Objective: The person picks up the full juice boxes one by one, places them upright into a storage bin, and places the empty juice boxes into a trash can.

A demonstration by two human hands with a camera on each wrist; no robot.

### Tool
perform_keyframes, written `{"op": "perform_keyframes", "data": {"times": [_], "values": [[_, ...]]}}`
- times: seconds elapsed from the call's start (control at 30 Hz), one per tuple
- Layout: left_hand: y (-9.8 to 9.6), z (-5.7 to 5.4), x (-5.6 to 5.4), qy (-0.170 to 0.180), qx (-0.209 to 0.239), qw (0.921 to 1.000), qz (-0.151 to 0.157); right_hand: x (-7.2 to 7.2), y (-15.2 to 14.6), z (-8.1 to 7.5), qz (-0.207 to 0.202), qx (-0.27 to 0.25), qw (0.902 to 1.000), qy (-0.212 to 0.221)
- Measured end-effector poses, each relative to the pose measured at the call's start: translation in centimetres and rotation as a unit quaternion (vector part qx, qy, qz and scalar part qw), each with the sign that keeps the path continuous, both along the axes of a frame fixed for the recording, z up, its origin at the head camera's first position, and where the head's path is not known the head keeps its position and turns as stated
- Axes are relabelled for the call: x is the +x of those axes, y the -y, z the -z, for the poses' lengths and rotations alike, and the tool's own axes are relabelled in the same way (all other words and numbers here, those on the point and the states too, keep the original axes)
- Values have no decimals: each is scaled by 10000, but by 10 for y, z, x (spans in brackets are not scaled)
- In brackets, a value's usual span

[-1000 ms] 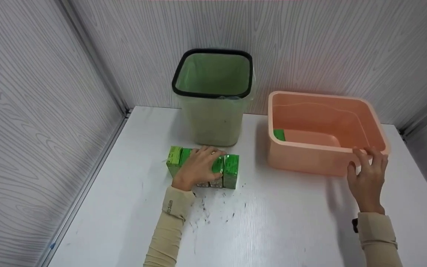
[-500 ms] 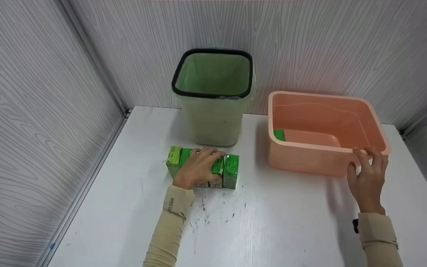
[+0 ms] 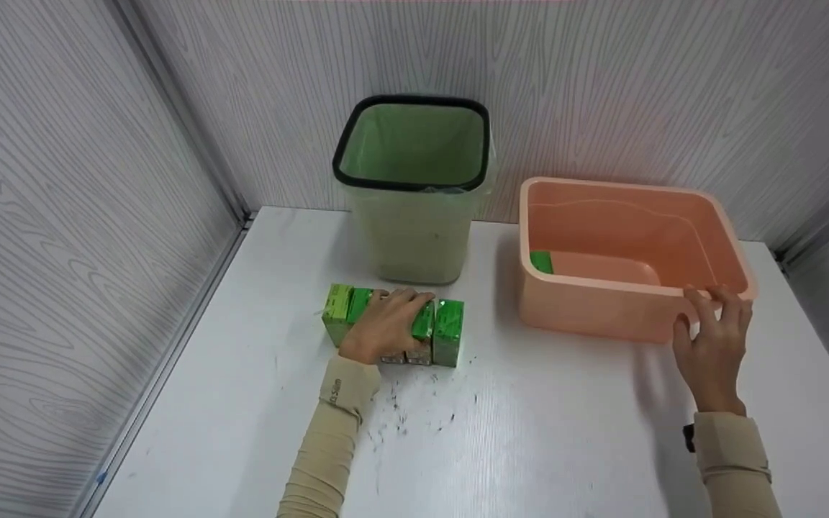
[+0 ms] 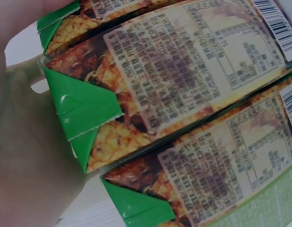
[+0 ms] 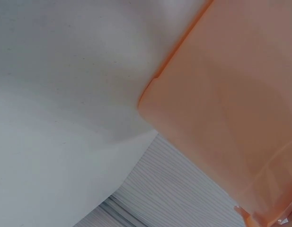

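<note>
In the head view my left hand (image 3: 384,324) reaches over a row of small drink cartons (image 3: 448,324) with green tops, fingers over the top edges, gripping a carton near the middle. The hand covers part of the row. In the left wrist view, printed carton sides (image 4: 174,71) show beside the palm. A lighter green carton (image 3: 338,306) stands at the row's left end. My right hand (image 3: 713,349) holds the near right rim of a pink plastic tub (image 3: 601,306); the right wrist view shows mostly the tub's outer wall (image 5: 207,104).
Behind the cartons stands a pale green trash bin (image 3: 414,230) with a black rim and a liner. One green-topped carton (image 3: 541,262) lies in the tub's near left corner. Dark specks dot the white table (image 3: 529,432). Patterned walls (image 3: 278,86) enclose the back and sides.
My left hand has shifted very slightly, its thumb drawing in against the cartons. The right hand, tub and bin stay in place.
</note>
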State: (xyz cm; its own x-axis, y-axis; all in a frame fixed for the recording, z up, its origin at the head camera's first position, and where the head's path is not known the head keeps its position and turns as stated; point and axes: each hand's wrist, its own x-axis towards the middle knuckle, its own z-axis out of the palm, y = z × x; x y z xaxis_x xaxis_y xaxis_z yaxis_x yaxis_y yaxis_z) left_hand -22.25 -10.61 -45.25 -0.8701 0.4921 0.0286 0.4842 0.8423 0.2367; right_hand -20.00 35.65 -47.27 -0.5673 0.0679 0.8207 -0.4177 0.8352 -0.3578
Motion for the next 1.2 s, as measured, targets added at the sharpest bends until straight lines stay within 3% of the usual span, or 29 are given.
{"op": "perform_keyframes", "data": {"times": [0.27,0.57,0.83,1.2], "values": [[-3,0,-3,-108,-179,9998,-11,0,0,1,3,-1,10000,-10],[-8,-5,-4,3,-235,9997,-76,-3,-2,3,24,-45,10000,-36],[-7,-8,-2,-391,-182,9990,127,-3,-3,4,58,-91,9999,-42],[-7,-23,3,-512,-10,9986,87,-3,-2,4,63,0,9999,-87]]}}
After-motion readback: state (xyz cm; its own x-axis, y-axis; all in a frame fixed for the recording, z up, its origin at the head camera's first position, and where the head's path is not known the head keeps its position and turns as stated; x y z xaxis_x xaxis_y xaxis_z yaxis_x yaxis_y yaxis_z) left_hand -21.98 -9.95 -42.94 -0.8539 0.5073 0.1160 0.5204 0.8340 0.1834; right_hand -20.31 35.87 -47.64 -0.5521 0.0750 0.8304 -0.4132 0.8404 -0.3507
